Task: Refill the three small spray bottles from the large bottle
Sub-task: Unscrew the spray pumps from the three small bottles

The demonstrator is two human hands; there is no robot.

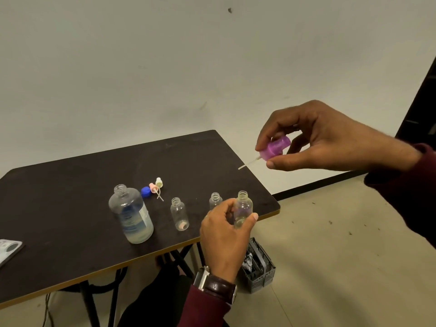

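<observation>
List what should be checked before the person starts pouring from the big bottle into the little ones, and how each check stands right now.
1. Large bottle uncapped: ok, neck open, blue cap lies on the table.
2. Liquid left in it: ok, partly full.
3. All three small bottles open: ok; purple spray top is off, in the right hand.
4. Two small bottles standing upright: ok.
5. Third small bottle steady: ok, left hand has a grip on it.
6. A hand free for pouring: not ok, both are occupied.
</observation>
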